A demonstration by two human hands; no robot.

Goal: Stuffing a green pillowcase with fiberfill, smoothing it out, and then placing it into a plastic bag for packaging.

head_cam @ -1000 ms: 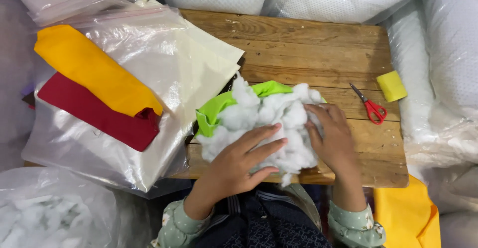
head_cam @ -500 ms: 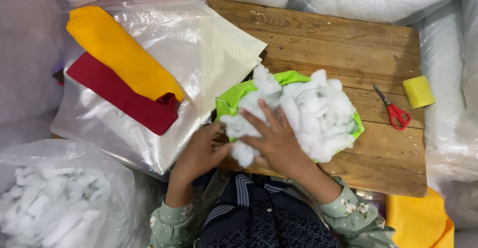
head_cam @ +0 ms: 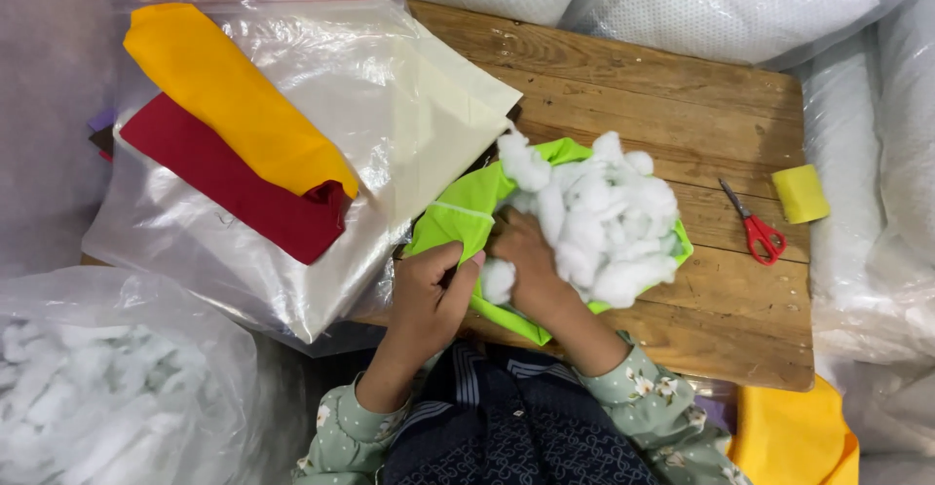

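Head view: my left hand (head_cam: 429,295) has its grip pinched on the edge of the green fabric cover (head_cam: 458,217), at 6 o'clock on the wooden bench (head_cam: 633,86). My right hand (head_cam: 526,261) holds a clump of the white stuffing (head_cam: 609,222), pressed into the cover. Red scissors (head_cam: 755,227) lie at 3 o'clock.

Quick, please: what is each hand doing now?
Left hand: closed, holding the green fabric.
Right hand: closed on white stuffing.
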